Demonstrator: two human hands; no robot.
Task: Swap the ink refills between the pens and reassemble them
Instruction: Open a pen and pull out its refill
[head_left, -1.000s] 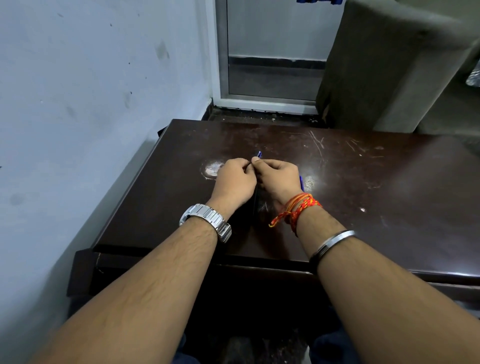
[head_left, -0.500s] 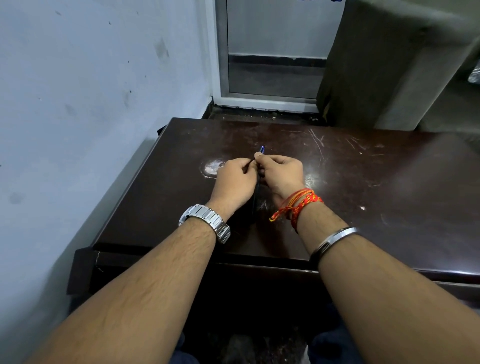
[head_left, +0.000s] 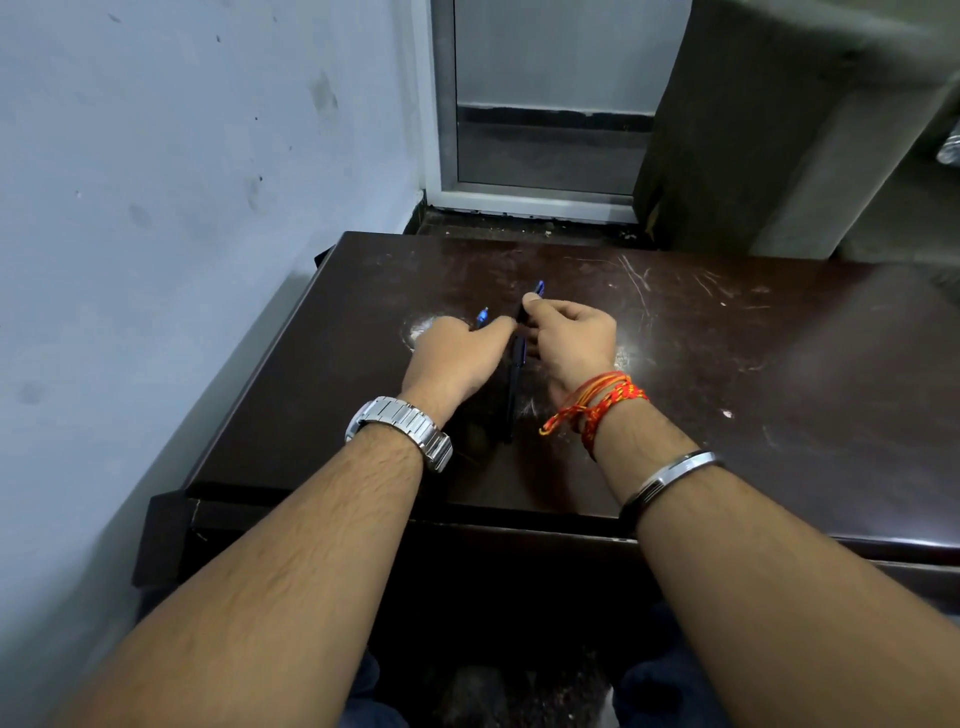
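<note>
Over the dark desk (head_left: 727, 364) my left hand (head_left: 457, 358) closes on a blue-tipped pen part (head_left: 481, 317), and my right hand (head_left: 569, 338) pinches another (head_left: 538, 289). A dark pen (head_left: 517, 384) lies on the desk between my hands. I judge the pens are apart and reassembly remains; whether refills are swapped I cannot tell.

Both forearms are bare, with no sleeves showing. The left wrist carries a silver metal-link wristwatch (head_left: 399, 430). The right wrist is wrapped in knotted red and orange threads (head_left: 597, 404), and further up the forearm sits a plain silver metal bangle (head_left: 670, 480). Dark blue trousers (head_left: 670, 691) show at the bottom edge.
</note>
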